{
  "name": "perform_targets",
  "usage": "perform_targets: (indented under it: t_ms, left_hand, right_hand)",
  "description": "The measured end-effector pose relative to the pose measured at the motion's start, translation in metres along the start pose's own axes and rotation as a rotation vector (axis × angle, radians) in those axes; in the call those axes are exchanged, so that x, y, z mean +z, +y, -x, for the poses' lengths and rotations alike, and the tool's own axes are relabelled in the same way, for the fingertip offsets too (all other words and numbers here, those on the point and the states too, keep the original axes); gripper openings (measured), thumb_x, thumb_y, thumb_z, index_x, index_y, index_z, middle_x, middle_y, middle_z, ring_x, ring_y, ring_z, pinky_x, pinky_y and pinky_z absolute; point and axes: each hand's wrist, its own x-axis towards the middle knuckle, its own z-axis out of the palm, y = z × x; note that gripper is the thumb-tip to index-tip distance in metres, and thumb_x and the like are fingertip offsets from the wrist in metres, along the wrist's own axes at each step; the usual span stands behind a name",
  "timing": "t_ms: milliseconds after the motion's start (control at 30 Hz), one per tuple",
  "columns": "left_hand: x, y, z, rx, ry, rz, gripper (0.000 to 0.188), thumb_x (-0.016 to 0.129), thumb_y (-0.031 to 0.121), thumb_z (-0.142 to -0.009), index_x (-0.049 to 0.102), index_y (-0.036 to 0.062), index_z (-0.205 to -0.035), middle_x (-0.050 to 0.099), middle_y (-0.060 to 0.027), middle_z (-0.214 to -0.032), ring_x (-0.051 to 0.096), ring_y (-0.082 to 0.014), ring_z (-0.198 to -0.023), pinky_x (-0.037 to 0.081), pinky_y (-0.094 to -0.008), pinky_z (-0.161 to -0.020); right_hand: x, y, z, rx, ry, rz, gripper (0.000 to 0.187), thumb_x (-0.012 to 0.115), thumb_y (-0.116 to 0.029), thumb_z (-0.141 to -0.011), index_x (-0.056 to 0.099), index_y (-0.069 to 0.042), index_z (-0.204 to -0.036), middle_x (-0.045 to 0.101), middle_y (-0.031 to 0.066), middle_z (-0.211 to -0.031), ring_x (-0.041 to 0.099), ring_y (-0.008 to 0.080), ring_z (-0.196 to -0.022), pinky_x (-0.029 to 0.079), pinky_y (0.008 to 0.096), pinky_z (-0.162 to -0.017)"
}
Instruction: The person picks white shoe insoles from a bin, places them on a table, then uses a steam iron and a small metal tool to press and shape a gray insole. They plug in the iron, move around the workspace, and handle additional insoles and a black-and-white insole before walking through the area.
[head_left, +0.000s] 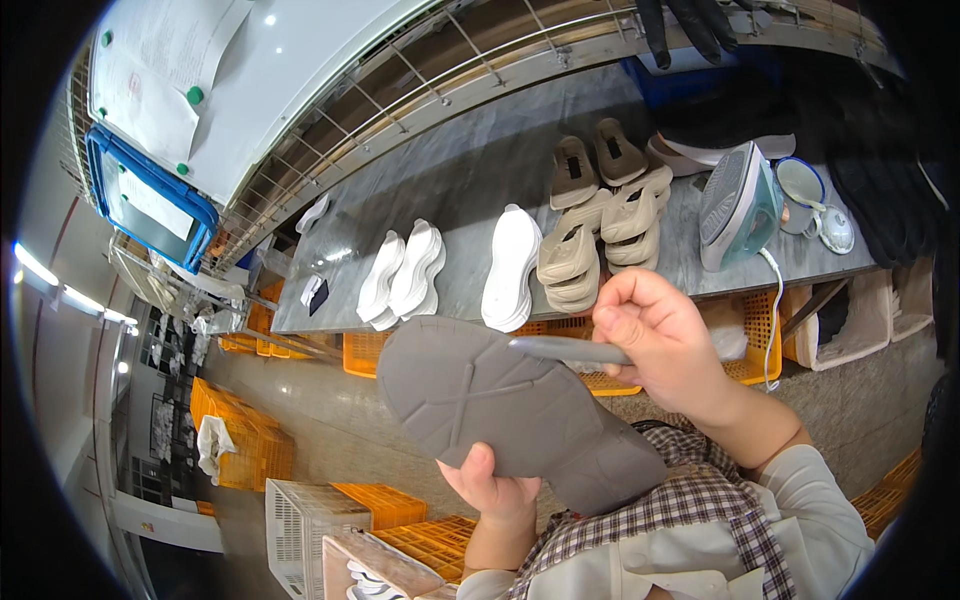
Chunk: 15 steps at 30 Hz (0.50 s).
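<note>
My left hand [492, 485] grips a dark grey-brown slipper [500, 400] by its lower edge, thumb over the sole. Its underside faces up, with moulded lines crossing the front part. In my right hand [655, 335] is a slim grey pen-shaped tool [570, 349], pinched between thumb and fingers. The tool's tip lies over the sole near its upper edge; whether it touches is hard to tell. Just beyond, on the grey bench [450, 190], stand beige slippers [570, 265], darker brown slippers [573, 172] and white foot-shaped pieces [510, 268].
A teal steam iron [740, 210] stands at the bench's right, its white cord hanging over the front edge. Beside it are a mug [800, 182] and black gloves [870, 210]. Orange crates [240, 430] stand on the floor at left. A wire rack [420, 75] runs behind the bench.
</note>
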Motion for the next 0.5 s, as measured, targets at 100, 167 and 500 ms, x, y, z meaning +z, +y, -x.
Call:
perform_targets:
  t_ms: [100,167,500]
  left_hand:
    - [-0.008,-0.002,-0.002,-0.015,0.013,0.065,0.06,0.049,0.019,-0.08,0.031,-0.001,-0.134,0.047,-0.0176,-0.125,0.052,-0.0285,-0.11,0.046,-0.0429,-0.092]
    - [-0.013,-0.002,-0.002,-0.04,0.018,0.096,0.06,0.049,0.018,-0.08,0.031,-0.0015,-0.133,0.047,-0.0178,-0.125,0.052,-0.0286,-0.11,0.046,-0.043,-0.092]
    - [-0.023,-0.003,-0.003,-0.147,0.047,0.143,0.057,0.05,0.021,-0.082,0.035,-0.0036,-0.13,0.049,-0.0183,-0.124,0.053,-0.0292,-0.109,0.047,-0.042,-0.091]
  right_hand:
    - [0.002,0.002,-0.002,0.015,0.056,-0.039,0.011,0.051,-0.015,-0.094,0.046,-0.005,-0.093,0.051,0.0027,-0.064,0.042,0.0047,-0.049,0.027,0.0173,-0.039]
    - [0.002,0.003,-0.002,0.002,0.069,-0.008,0.012,0.05,-0.017,-0.095,0.046,-0.005,-0.092,0.051,0.0029,-0.064,0.04,0.0048,-0.048,0.026,0.0176,-0.039]
    - [0.0,0.026,0.004,0.018,-0.048,0.201,0.031,0.054,-0.024,-0.092,0.053,0.003,-0.106,0.041,-0.0037,-0.065,0.032,0.0034,-0.052,0.025,0.0186,-0.045]
